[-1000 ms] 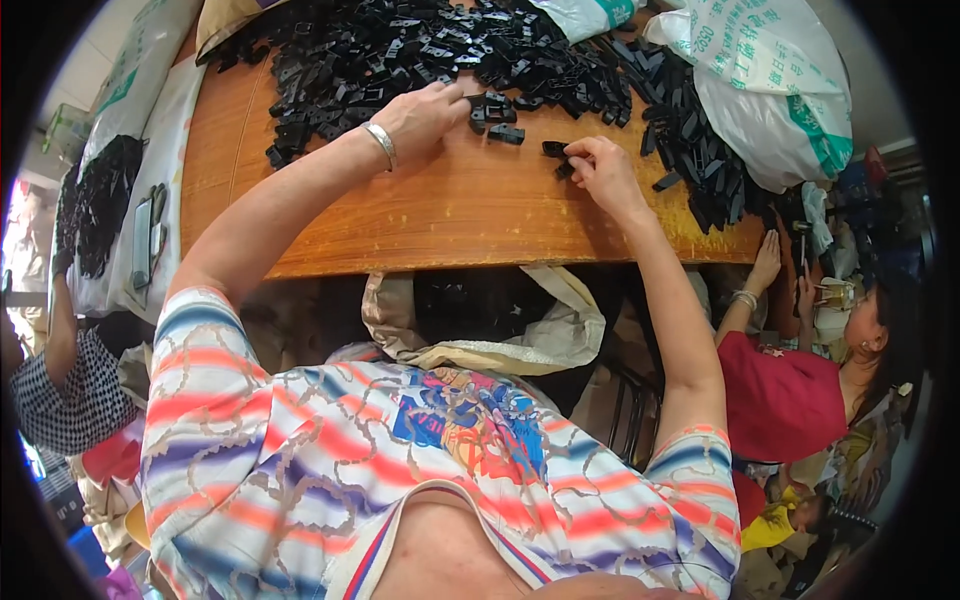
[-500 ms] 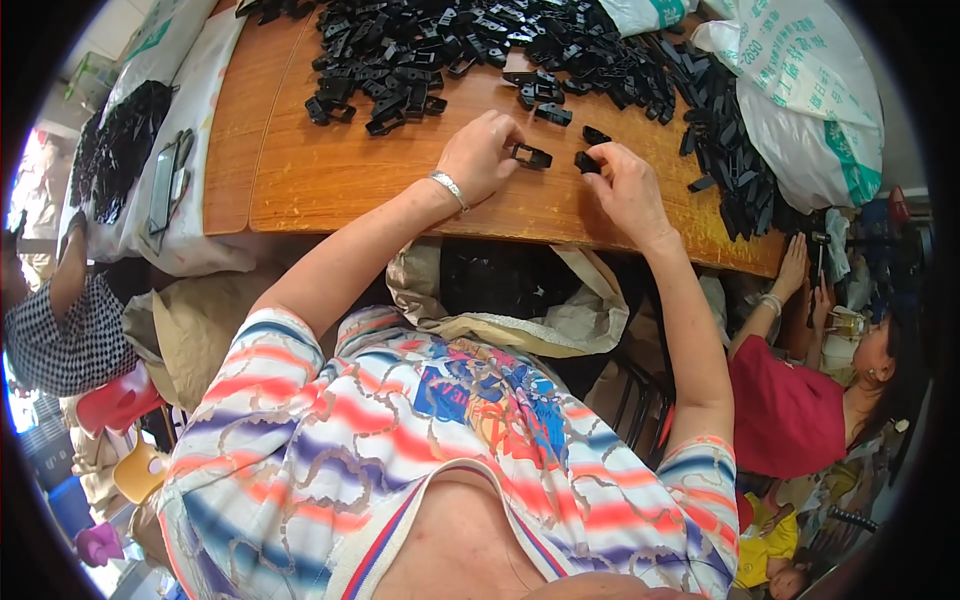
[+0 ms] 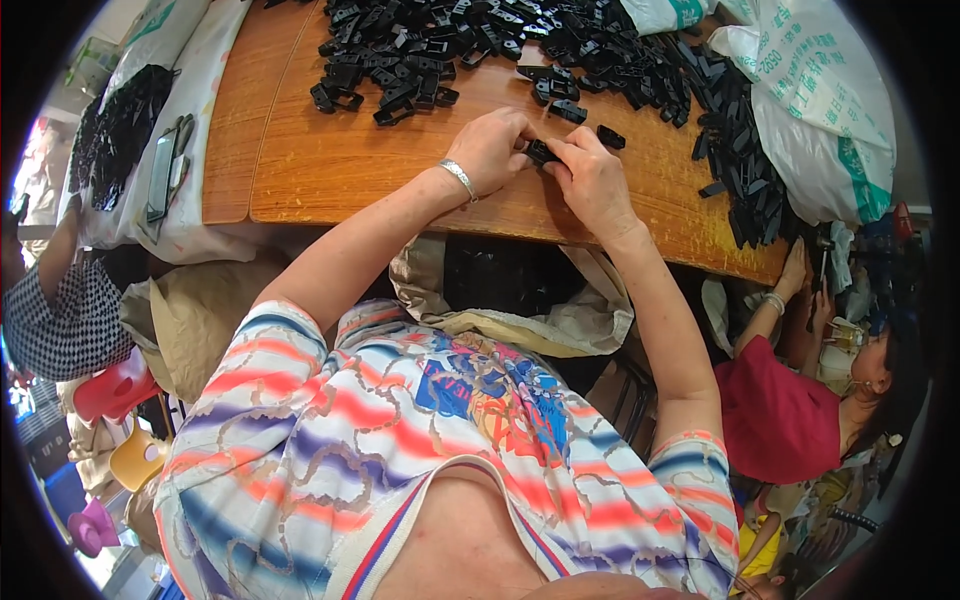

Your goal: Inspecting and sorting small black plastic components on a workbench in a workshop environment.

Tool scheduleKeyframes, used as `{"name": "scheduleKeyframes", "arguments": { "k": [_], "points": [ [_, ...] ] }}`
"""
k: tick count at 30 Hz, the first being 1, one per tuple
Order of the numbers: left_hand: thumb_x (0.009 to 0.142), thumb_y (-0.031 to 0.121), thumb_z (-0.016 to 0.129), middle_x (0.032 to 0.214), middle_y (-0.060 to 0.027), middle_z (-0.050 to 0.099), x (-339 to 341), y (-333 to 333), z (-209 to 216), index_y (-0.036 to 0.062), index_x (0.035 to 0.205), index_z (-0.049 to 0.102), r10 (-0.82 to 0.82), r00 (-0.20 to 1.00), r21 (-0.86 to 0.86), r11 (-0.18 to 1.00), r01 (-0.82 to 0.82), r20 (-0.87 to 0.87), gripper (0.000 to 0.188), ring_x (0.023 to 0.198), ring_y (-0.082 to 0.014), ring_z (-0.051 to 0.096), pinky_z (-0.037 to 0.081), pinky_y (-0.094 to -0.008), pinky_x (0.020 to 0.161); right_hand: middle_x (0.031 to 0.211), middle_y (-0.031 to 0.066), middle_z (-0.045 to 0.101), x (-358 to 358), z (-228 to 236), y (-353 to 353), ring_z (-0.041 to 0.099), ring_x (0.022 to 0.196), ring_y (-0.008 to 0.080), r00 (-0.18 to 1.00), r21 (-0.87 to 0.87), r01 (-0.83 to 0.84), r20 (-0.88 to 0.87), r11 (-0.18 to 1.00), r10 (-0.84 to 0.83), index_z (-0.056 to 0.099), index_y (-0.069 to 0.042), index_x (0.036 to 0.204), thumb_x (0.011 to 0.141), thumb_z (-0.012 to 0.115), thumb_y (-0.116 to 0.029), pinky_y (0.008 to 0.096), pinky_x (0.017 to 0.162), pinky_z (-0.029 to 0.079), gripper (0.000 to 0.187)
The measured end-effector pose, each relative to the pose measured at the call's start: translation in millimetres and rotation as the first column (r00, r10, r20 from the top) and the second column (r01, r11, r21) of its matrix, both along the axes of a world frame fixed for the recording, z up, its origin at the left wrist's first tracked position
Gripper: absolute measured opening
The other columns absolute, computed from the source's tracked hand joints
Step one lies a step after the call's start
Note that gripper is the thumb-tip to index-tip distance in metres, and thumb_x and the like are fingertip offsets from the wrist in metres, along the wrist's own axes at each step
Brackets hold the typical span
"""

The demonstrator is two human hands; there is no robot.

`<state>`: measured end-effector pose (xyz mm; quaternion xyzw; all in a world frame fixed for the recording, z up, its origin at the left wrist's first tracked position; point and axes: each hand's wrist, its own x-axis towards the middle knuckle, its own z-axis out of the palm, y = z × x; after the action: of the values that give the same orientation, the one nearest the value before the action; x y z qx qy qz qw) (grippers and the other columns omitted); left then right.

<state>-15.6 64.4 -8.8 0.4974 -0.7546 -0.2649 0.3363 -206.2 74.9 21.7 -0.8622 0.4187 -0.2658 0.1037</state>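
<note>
Close to the table's near edge, a small black plastic housing (image 3: 541, 151) is pinched in the fingertips of my left hand (image 3: 488, 155). My right hand (image 3: 595, 188) meets it from the other side, its thumb and fingers closed against the same housing. The small black piece that the right hand brought is hidden by the fingers, so how the two fit together does not show. Just beyond my hands lie a loose black housing (image 3: 568, 111) and another one (image 3: 610, 137). A large heap of similar black housings (image 3: 420, 50) covers the far part of the wooden table (image 3: 350, 175).
At the right, narrow black pieces (image 3: 745, 170) are heaped beside a white plastic bag (image 3: 820, 110). An open sack (image 3: 570, 338) with black contents hangs below the table's front edge. A co-worker in a red top (image 3: 780, 415) sits at the right; another person's checked sleeve (image 3: 70, 320) shows left.
My right hand has moved left with its small black piece and now meets the housing in my left hand. The gap between the hands has closed.
</note>
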Motion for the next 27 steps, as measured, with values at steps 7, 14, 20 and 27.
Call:
{"name": "scheduleKeyframes", "arguments": {
  "k": [7,14,20,27],
  "points": [
    [0.074,0.009,0.074,0.087,-0.0099,0.064,1.1,-5.5,13.1,0.0015,0.096,0.067,-0.033,0.995,0.039,0.999,0.030,0.089,0.025,0.078,-0.0225,0.064,0.053,-0.0331,0.075,0.092,0.0121,0.057,4.3,-12.3,6.6,0.060,0.087,0.0303,0.992,-0.217,-0.015,-0.125,0.976,-0.013,0.065,-0.004,0.112,0.081,0.068,-0.012,0.0386,0.071,0.053,0.032],
    [0.085,0.012,0.065,0.097,-0.0094,0.067,14.0,-28.7,25.7,0.0023,0.110,0.065,-0.244,0.970,0.069,0.968,0.243,0.015,0.027,0.086,-0.0200,0.065,0.054,-0.0341,0.079,0.095,0.0144,0.060,-12.4,5.0,89.4,0.064,0.083,0.0358,1.000,0.184,-0.011,-0.023,0.983,0.015,0.067,-0.007,0.106,0.077,0.074,-0.010,0.0430,0.070,0.053,0.031],
    [0.083,0.008,0.065,0.103,-0.0118,0.059,-36.9,-55.1,16.7,0.0040,0.104,0.064,0.040,0.907,-0.464,0.868,0.176,0.419,0.022,0.102,-0.0294,0.057,0.050,-0.0373,0.089,0.084,0.0143,0.064,-26.4,12.3,77.9,0.066,0.078,0.0313,0.998,0.195,-0.025,-0.055,0.980,0.037,0.069,-0.005,0.100,0.077,0.077,-0.012,0.0382,0.068,0.053,0.025],
    [0.077,-0.002,0.063,0.105,-0.0125,0.062,-41.9,-46.3,36.6,0.0039,0.097,0.064,-0.004,0.837,-0.269,0.946,0.180,0.547,0.021,0.105,-0.0298,0.058,0.051,-0.0365,0.088,0.111,0.0129,0.060,-53.0,-1.1,-19.4,0.065,0.089,0.0370,0.900,-0.061,0.429,-0.057,0.901,-0.432,0.066,-0.008,0.111,0.084,0.070,-0.009,0.0455,0.077,0.053,0.027]
  ]
}}
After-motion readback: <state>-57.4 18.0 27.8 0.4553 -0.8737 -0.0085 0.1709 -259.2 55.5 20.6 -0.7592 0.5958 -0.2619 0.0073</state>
